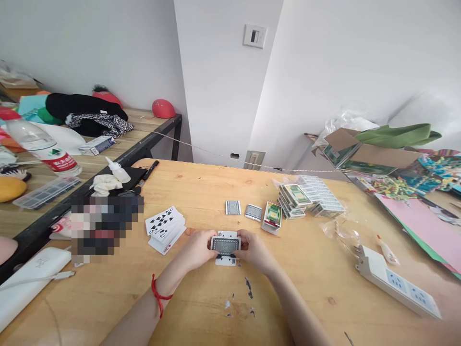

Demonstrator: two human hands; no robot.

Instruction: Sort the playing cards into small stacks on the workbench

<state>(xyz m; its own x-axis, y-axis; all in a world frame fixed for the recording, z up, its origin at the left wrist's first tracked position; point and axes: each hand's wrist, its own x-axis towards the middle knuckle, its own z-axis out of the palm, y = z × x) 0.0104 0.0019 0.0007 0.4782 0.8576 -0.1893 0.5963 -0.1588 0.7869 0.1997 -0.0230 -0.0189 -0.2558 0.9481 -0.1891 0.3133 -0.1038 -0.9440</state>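
A stack of playing cards (pixel 225 247), grey patterned back up, is gripped at its two short ends. My left hand (pixel 199 248) closes on the left end, and my right hand (pixel 252 248) on the right. Under the stack a face-up five card (pixel 226 262) lies crosswise, its ends showing above and below. To the left, a fanned pile of face-up cards (pixel 164 227) rests on the table. Beyond my hands lie two small face-down card stacks (pixel 233 207), beside a green card box (pixel 272 216).
More boxed decks (pixel 295 196) are piled at the back right. On the right are a power strip (pixel 398 281) and a small glue tube (pixel 388 251). A white power bank (pixel 34 283) with a cable lies left, and a water bottle (pixel 45 149) stands on the adjoining table.
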